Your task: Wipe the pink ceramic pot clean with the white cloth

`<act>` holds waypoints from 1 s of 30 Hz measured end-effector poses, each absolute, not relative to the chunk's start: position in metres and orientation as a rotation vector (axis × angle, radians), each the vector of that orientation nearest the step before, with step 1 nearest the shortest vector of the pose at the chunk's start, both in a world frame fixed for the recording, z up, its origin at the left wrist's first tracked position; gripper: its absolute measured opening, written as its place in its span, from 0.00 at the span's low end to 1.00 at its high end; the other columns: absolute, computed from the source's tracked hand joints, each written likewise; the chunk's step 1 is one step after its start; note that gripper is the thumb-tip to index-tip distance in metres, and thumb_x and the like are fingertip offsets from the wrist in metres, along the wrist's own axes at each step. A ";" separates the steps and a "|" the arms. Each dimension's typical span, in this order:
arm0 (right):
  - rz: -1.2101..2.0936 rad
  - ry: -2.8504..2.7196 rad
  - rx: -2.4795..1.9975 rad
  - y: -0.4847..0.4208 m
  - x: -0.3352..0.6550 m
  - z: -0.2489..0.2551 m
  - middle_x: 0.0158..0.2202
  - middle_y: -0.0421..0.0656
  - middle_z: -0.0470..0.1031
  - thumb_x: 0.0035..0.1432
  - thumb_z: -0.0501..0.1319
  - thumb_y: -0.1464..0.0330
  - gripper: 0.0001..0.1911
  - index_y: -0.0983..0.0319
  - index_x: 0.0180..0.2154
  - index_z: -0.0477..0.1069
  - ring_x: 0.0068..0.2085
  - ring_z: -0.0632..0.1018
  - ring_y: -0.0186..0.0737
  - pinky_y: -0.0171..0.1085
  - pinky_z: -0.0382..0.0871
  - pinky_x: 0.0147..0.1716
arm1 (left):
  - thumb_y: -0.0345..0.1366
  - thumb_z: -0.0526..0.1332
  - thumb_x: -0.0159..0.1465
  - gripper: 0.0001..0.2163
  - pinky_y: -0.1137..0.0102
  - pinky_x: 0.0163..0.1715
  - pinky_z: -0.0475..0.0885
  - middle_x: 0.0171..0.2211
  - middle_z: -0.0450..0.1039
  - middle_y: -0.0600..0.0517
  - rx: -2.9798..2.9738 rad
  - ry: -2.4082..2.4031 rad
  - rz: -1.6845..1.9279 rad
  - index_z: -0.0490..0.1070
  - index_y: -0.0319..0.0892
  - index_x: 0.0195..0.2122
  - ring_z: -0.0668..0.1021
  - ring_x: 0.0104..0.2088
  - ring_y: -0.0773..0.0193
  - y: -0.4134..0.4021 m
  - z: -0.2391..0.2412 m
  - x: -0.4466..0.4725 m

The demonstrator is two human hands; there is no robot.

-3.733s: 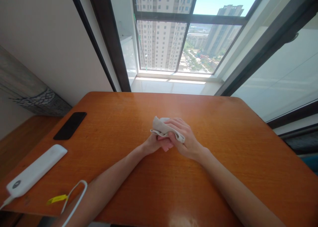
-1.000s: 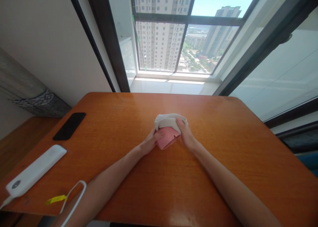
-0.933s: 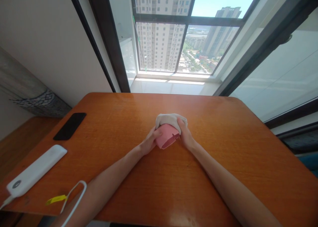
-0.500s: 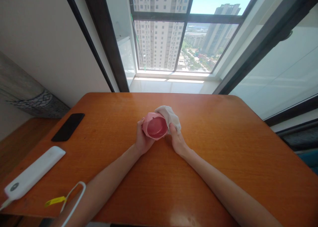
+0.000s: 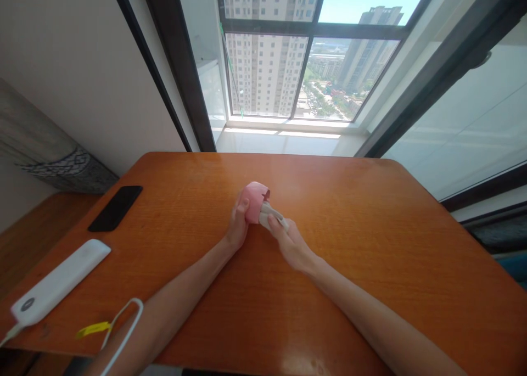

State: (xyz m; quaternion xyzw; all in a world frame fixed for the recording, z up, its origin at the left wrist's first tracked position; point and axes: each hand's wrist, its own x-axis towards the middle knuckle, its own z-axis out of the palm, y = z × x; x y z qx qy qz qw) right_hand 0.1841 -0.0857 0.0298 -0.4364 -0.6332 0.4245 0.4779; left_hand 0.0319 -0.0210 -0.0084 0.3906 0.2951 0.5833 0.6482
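Note:
A small pink faceted pot [image 5: 254, 200] is tipped on its side above the middle of the table, its mouth turned to the right. My left hand [image 5: 237, 222] is closed round its left side, the thumb on the outer wall. In my right hand [image 5: 290, 241] is a bunched whitish cloth [image 5: 267, 214], pinched under the thumb. The cloth's front end meets the pot's mouth and seems to go inside; how deep, the pot's wall hides.
On the left of the wooden table [image 5: 354, 228] lie a black phone [image 5: 115, 208] and a long white device [image 5: 61, 280] with a cable. A white cord loop [image 5: 134, 321] with a yellow tag [image 5: 94, 329] is by my left forearm. A window stands beyond the far edge.
The pot has turned from facing me to facing right. My right hand has brought the cloth from the pot's outer right side to its mouth.

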 end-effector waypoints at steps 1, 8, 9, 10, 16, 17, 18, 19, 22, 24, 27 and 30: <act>1.201 -1.374 -1.054 -0.084 0.185 0.032 0.49 0.43 0.87 0.77 0.57 0.48 0.24 0.57 0.53 0.83 0.56 0.84 0.51 0.53 0.72 0.68 | 0.58 0.69 0.65 0.29 0.56 0.71 0.70 0.61 0.83 0.44 0.953 0.697 1.357 0.79 0.42 0.58 0.78 0.68 0.45 -0.020 -0.011 0.031; 1.786 -0.402 -0.754 -0.067 0.199 0.054 0.44 0.42 0.88 0.71 0.64 0.56 0.14 0.57 0.48 0.81 0.44 0.87 0.45 0.44 0.85 0.47 | 0.64 0.60 0.70 0.32 0.52 0.66 0.75 0.55 0.86 0.42 0.957 0.676 1.272 0.81 0.39 0.55 0.80 0.64 0.41 -0.019 -0.011 0.035; 1.802 -0.356 -0.720 -0.066 0.200 0.056 0.44 0.42 0.88 0.71 0.64 0.57 0.13 0.58 0.48 0.80 0.44 0.88 0.46 0.44 0.85 0.47 | 0.65 0.57 0.71 0.33 0.51 0.66 0.75 0.53 0.86 0.41 0.947 0.681 1.250 0.82 0.38 0.54 0.81 0.64 0.40 -0.019 -0.011 0.037; 1.805 -0.324 -0.695 -0.066 0.200 0.056 0.44 0.42 0.89 0.71 0.64 0.58 0.13 0.58 0.48 0.80 0.43 0.88 0.46 0.44 0.85 0.46 | 0.67 0.54 0.72 0.35 0.51 0.66 0.75 0.53 0.86 0.41 0.956 0.702 1.242 0.82 0.38 0.54 0.81 0.64 0.41 -0.020 -0.011 0.038; 1.699 -0.264 -0.732 -0.060 0.205 0.053 0.40 0.41 0.88 0.72 0.64 0.60 0.10 0.60 0.46 0.79 0.37 0.87 0.43 0.41 0.86 0.40 | 0.60 0.56 0.77 0.29 0.50 0.76 0.63 0.71 0.71 0.46 1.387 0.924 1.416 0.62 0.53 0.74 0.73 0.72 0.50 -0.024 -0.016 0.032; 1.679 -0.281 -0.751 -0.058 0.209 0.053 0.39 0.41 0.88 0.71 0.65 0.60 0.10 0.59 0.45 0.79 0.37 0.87 0.42 0.40 0.86 0.39 | 0.59 0.56 0.77 0.30 0.48 0.77 0.61 0.73 0.68 0.45 1.516 0.895 1.413 0.60 0.54 0.76 0.71 0.73 0.48 -0.024 -0.016 0.029; 1.662 -0.306 -0.769 -0.056 0.212 0.054 0.39 0.40 0.88 0.70 0.67 0.59 0.10 0.59 0.45 0.79 0.36 0.86 0.42 0.39 0.85 0.38 | 0.60 0.59 0.76 0.32 0.46 0.78 0.60 0.75 0.64 0.43 1.660 0.849 1.399 0.58 0.54 0.76 0.69 0.75 0.46 -0.024 -0.016 0.027; 1.646 -0.335 -0.786 -0.055 0.216 0.055 0.39 0.40 0.87 0.68 0.69 0.58 0.11 0.59 0.45 0.78 0.36 0.86 0.42 0.39 0.85 0.37 | 0.62 0.63 0.73 0.36 0.44 0.78 0.59 0.77 0.60 0.41 1.810 0.796 1.379 0.57 0.54 0.77 0.66 0.76 0.43 -0.024 -0.016 0.024; 1.592 -0.408 -0.833 -0.052 0.223 0.059 0.38 0.38 0.87 0.63 0.73 0.56 0.14 0.58 0.42 0.78 0.37 0.86 0.42 0.40 0.85 0.40 | 0.62 0.75 0.61 0.52 0.41 0.77 0.62 0.80 0.49 0.37 2.207 0.703 1.304 0.50 0.53 0.80 0.59 0.80 0.35 -0.023 -0.013 0.020; 1.570 -0.442 -0.875 -0.053 0.222 0.062 0.38 0.38 0.86 0.61 0.74 0.55 0.15 0.57 0.42 0.79 0.38 0.86 0.42 0.40 0.85 0.41 | 0.56 0.76 0.63 0.54 0.42 0.75 0.66 0.80 0.50 0.35 2.379 0.756 1.265 0.44 0.52 0.81 0.60 0.79 0.36 -0.022 -0.010 0.020; 1.560 -0.469 -0.930 -0.057 0.214 0.065 0.40 0.39 0.87 0.62 0.74 0.53 0.17 0.58 0.42 0.80 0.39 0.86 0.41 0.38 0.85 0.43 | 0.49 0.76 0.65 0.52 0.42 0.73 0.70 0.74 0.62 0.35 2.515 0.938 1.311 0.43 0.50 0.81 0.68 0.75 0.38 -0.023 -0.004 0.022; 1.565 -0.485 -0.922 -0.060 0.211 0.069 0.42 0.41 0.88 0.63 0.73 0.53 0.17 0.59 0.44 0.81 0.44 0.87 0.44 0.39 0.85 0.47 | 0.46 0.80 0.60 0.50 0.41 0.74 0.68 0.69 0.71 0.38 2.500 0.987 1.378 0.52 0.49 0.77 0.73 0.70 0.37 -0.026 0.004 0.023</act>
